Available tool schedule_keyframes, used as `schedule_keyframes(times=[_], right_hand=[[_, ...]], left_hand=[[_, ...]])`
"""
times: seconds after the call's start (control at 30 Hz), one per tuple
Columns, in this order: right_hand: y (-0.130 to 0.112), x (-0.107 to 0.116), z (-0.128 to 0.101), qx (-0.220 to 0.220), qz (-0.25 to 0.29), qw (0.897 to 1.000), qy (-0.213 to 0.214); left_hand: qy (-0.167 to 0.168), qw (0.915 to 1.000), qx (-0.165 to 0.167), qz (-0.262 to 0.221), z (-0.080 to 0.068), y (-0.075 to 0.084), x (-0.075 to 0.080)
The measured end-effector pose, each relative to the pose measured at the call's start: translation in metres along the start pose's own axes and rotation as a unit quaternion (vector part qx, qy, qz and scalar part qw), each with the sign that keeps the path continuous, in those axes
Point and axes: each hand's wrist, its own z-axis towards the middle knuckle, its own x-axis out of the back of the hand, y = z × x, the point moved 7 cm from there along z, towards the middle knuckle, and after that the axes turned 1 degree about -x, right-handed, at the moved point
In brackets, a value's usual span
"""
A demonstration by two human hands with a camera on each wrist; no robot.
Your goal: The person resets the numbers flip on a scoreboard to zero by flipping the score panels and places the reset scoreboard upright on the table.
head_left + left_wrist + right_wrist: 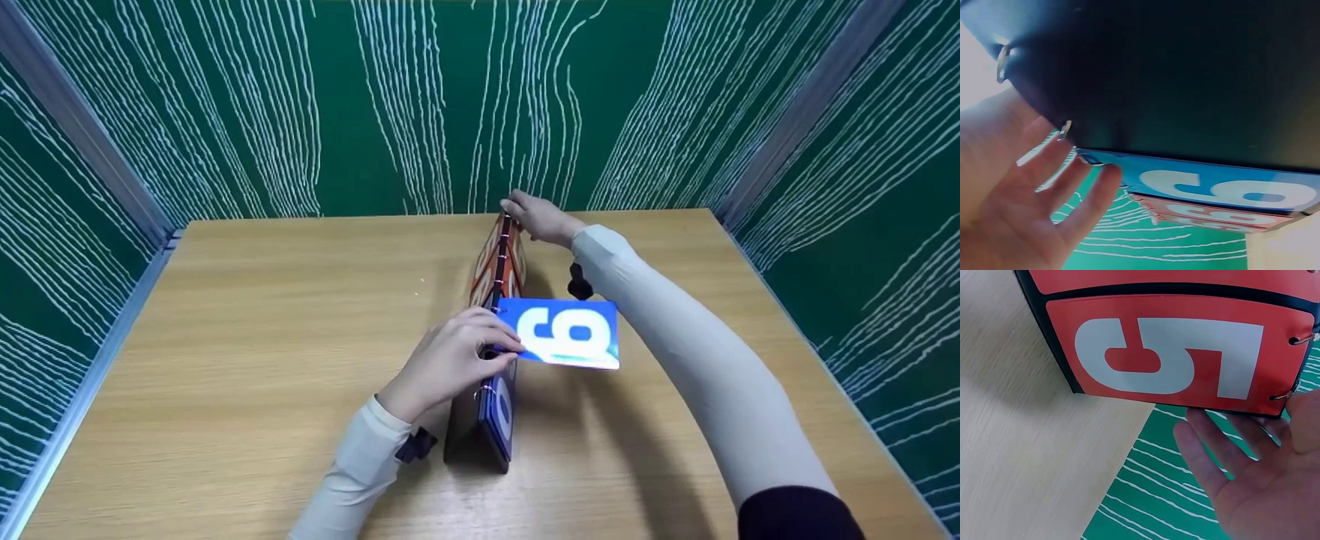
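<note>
A tent-shaped flip scoreboard with black backing stands lengthwise on the table, number cards hanging from metal rings along its ridge. My left hand pinches the ring edge of a blue card with a white 6, thumb and forefinger at its lower left corner. This card sticks out rightward, raised off the board. In the left wrist view the blue card shows beyond the black backing. My right hand grips the far top end of the scoreboard. Beside its fingers hangs a red card with a white 5.
The wooden table surrounds the scoreboard. Green panels with white wavy lines rise behind the table and on both sides, framed by grey posts. Dark wrist cameras sit on both sleeves.
</note>
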Motion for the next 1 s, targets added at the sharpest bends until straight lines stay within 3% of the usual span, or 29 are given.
schedule_keyframes(times=[0.27,0.53,0.77,1.0], right_hand=[[-0.003,0.001,0.002,-0.008,-0.016,0.999,-0.033],[-0.005,0.006,0.001,-0.006,-0.063,0.997,-0.045],[-0.006,0.008,0.003,-0.005,-0.079,0.996,-0.041],[-0.007,0.008,0.005,-0.013,-0.096,0.995,-0.037]], left_hand=[[-0.05,0.9981,0.028,0.022,0.005,0.002,0.0],[-0.074,0.9938,-0.005,0.083,0.011,0.01,-0.002],[-0.063,0.9884,-0.032,0.135,0.015,0.008,-0.006],[-0.049,0.9908,-0.027,0.123,0.014,0.004,-0.009]])
